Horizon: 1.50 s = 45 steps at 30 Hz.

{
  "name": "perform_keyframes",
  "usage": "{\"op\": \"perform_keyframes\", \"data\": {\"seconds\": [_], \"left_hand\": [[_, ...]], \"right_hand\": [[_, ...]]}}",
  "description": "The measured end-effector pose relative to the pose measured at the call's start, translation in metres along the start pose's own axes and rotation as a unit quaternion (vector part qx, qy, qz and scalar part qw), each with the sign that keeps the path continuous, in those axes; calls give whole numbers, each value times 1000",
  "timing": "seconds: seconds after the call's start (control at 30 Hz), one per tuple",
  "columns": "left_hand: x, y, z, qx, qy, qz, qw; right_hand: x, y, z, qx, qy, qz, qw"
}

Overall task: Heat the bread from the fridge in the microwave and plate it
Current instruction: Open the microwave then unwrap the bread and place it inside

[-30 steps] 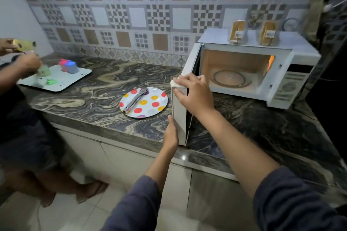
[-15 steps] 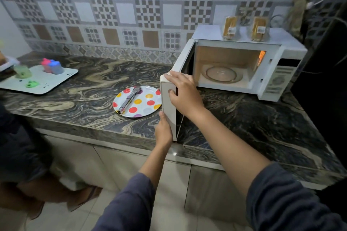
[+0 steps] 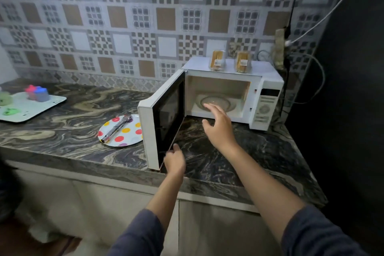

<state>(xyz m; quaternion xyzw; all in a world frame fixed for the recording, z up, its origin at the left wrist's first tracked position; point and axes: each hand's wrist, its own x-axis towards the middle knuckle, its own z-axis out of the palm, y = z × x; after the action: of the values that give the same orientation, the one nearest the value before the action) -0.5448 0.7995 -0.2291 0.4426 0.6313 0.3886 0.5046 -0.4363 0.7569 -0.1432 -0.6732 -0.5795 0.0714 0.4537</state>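
Note:
A white microwave [image 3: 268, 97] stands on the dark marbled counter [image 3: 239, 156] with its door [image 3: 160, 122] swung wide open to the left. Its glass turntable [image 3: 216, 101] carries nothing. Two clear packets of bread [image 3: 217, 60] stand on the microwave's top. A polka-dot plate [image 3: 128, 133] with metal tongs [image 3: 117, 127] on it lies left of the door. My left hand [image 3: 174, 159] touches the door's lower inner edge with its fingertips. My right hand [image 3: 218, 126] hovers with fingers spread in front of the cavity, holding nothing.
A white tray [image 3: 41, 108] with small coloured cups sits at the counter's far left. Cables [image 3: 307, 81] hang by a dark wall right of the microwave. Part of another person shows at the lower left edge.
My right hand has let go of the door's edge and moved right toward the cavity. The door has swung further open. My left hand now touches the door's inner side.

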Motion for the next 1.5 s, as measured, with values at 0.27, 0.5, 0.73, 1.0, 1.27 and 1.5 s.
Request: {"op": "perform_keyframes", "data": {"seconds": [0.27,0.5,0.73,1.0,1.27,1.5], "left_hand": [[0,104,74,-17,-62,118,991],[67,195,119,-47,-111,219,968],[156,266,164,-11,-101,298,949],[224,285,208,224,-107,253,935],[246,290,229,218,-187,255,923],[243,298,234,184,-181,272,927]], "right_hand": [[47,39,-73,-23,75,32,996],[138,75,-103,-31,116,42,992],[245,98,-110,-10,125,112,986],[306,148,-98,-36,66,282,957],[331,170,-81,-61,79,289,952],[347,173,-75,-27,156,305,939]]}}
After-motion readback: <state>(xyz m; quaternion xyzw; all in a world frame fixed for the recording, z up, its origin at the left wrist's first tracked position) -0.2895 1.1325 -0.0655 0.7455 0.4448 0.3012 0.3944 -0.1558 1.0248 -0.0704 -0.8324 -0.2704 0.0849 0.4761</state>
